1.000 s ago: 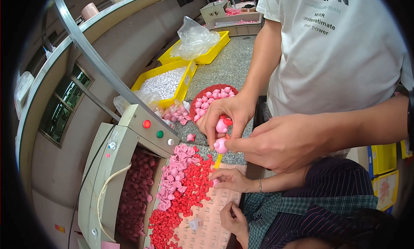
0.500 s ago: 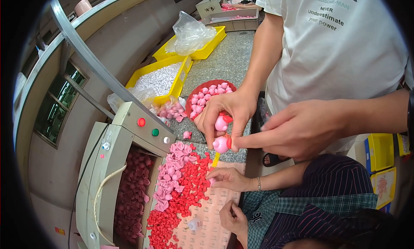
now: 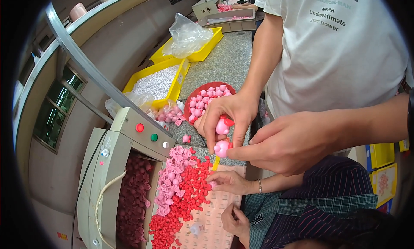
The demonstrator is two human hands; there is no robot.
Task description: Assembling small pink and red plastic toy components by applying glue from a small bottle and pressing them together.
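The right hand (image 3: 297, 141) comes in from three o'clock, its grip pinched together on a small pink figurine (image 3: 221, 148) with a red part on one side; thumb and forefinger close on it at mid-picture, above the front edge of the desk (image 3: 228, 61). Just above it, at twelve o'clock, the left hand (image 3: 228, 115) curls over a second pink piece (image 3: 223, 126), fingers clamped round it so that only its lower face and a red tip show. Whether the two pieces touch is hard to tell; they sit almost against each other. This hand's forearm runs up along a white T-shirt (image 3: 340, 51), whose wearer is cut off at the top edge.

Behind the left hand, a round red tray (image 3: 196, 91) of pink pieces is half hidden by the knuckles. At ten o'clock stands a yellow bin (image 3: 177, 83) of white bits, with a second yellow bin (image 3: 211, 46) beyond it under a crumpled clear plastic bag (image 3: 187, 33).

At six o'clock a seated person in a dark striped and green plaid shirt is mostly cut off; that person's hand (image 3: 228, 182) rests by a heap of pink and red parts (image 3: 181, 188) on a perforated pink sheet (image 3: 215, 223). At eight o'clock a grey machine (image 3: 142, 132) carries red, green and white buttons, its trough of dark red parts dim and hard to make out.
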